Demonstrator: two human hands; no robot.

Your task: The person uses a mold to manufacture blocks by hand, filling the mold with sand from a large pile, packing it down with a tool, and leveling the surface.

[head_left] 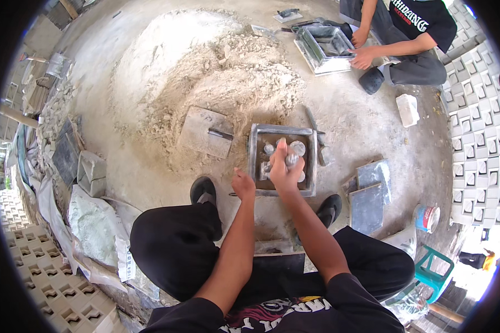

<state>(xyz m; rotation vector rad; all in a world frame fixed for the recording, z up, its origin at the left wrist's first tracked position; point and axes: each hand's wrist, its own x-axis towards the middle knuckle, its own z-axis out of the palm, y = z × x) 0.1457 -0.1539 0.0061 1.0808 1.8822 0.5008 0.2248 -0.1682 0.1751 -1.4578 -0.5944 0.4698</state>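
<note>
A square metal mould stands on the floor between my feet, with a grey-brown fill inside. Several rounded metal knobs rise within it. My right hand reaches over the mould's near side, its fingers wrapped round one metal knob. Just outside the left wall is my left hand, closed in a fist; whatever it may hold is hidden. To the left, a flat board with a dark handle lies against the loose powder. A dark bar rests beyond the mould's right corner.
A large heap of pale powder spreads ahead. At far right another person's hands touch a similar mould. Dark flat plates, a bucket and a green stool are on my right. Patterned blocks are stacked along the right side.
</note>
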